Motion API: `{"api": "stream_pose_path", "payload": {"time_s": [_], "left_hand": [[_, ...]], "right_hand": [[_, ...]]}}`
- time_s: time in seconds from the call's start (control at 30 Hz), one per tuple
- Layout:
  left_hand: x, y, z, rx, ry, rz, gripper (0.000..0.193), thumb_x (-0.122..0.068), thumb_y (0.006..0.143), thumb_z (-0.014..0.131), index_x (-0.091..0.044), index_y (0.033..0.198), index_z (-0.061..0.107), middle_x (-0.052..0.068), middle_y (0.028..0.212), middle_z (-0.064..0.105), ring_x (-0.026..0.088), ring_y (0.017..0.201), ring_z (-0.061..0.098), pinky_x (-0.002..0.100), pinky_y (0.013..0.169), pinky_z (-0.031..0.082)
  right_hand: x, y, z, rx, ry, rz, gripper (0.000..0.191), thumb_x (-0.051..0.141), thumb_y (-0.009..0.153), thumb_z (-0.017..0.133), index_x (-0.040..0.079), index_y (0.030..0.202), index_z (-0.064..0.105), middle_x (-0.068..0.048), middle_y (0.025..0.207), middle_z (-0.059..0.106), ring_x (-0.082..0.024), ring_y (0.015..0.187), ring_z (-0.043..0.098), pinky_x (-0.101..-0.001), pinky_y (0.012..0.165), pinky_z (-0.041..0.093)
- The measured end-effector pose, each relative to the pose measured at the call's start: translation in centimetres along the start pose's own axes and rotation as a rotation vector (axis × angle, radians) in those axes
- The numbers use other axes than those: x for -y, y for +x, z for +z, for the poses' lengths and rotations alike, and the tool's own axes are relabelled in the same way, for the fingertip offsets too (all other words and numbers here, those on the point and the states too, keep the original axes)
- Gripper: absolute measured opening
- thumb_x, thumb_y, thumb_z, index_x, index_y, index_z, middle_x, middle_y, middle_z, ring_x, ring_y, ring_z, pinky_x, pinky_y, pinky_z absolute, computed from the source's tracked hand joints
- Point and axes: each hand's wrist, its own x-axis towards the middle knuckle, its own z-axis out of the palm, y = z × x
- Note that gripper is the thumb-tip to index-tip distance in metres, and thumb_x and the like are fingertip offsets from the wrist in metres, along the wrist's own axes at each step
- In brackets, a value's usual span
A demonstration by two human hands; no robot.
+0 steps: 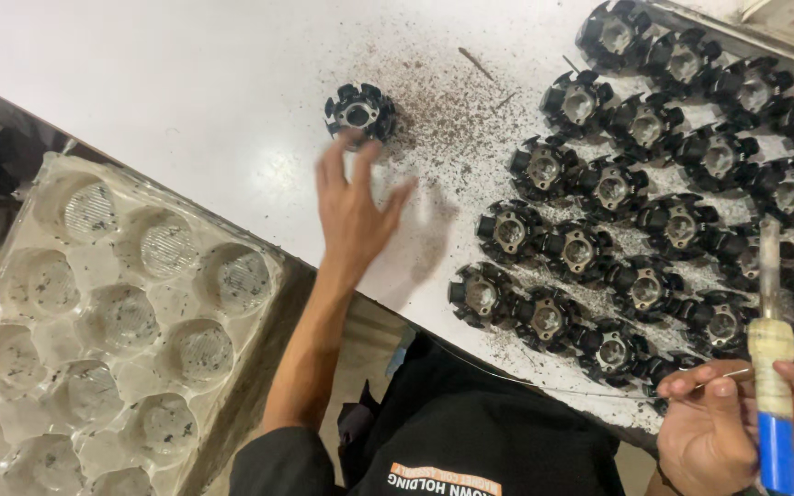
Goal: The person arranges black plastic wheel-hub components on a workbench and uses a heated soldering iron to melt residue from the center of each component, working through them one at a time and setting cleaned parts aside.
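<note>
A single black, round, metal motor core with notched teeth around its rim and a pale grey bore at its centre (360,112) is lying flat on the white table, well apart from the others, at the edge of a scatter of brown filings. Its open face is pointing upward. A slim soldering iron with a blue grip, a yellowish wrapped collar and a grey metal shaft (770,367) is standing nearly upright at the lower right, its shaft rising over the rows of similar cores. A thin strand of wire (599,393) is running leftward from beside it along the table's edge.
</note>
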Motion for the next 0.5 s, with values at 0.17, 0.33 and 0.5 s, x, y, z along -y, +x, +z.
{"api": "stream_pose_path", "payload": {"time_s": [0.17, 0.33, 0.5], "left_hand": [[2.7, 5.9, 1.1, 0.123, 0.035, -0.228, 0.044, -0.030, 0.083, 0.087, -0.004, 0.115, 0.072, 0.030, 0.155, 0.042, 0.045, 0.132, 0.052, 0.055, 0.110, 0.047], [-0.3, 9.9, 5.5, 0.439, -0.174, 0.201, 0.040, -0.022, 0.071, 0.091, -0.005, 0.102, 0.074, 0.024, 0.153, 0.043, 0.045, 0.137, 0.048, 0.052, 0.112, 0.043], [-1.5, 14.3, 12.6, 0.526, -0.234, 0.235, 0.051, 0.000, 0.074, 0.077, -0.009, 0.123, 0.069, 0.022, 0.160, 0.038, 0.045, 0.140, 0.047, 0.049, 0.113, 0.045]], "right_hand": [[-0.6, 0.9, -0.9, 0.013, -0.053, 0.002, 0.036, -0.001, 0.111, 0.063, 0.011, 0.137, 0.041, -0.016, 0.084, 0.062, -0.023, 0.063, 0.059, -0.0387, 0.064, 0.054], [-1.8, 1.9, -1.1, 0.110, -0.021, -0.025, 0.034, -0.002, 0.111, 0.063, 0.011, 0.136, 0.044, -0.017, 0.087, 0.063, -0.024, 0.069, 0.062, -0.0399, 0.065, 0.054], [-1.6, 1.8, -1.0, 0.133, 0.058, -0.036, 0.034, -0.002, 0.110, 0.063, 0.011, 0.136, 0.046, -0.017, 0.088, 0.065, -0.023, 0.071, 0.064, -0.0414, 0.064, 0.054]]}}
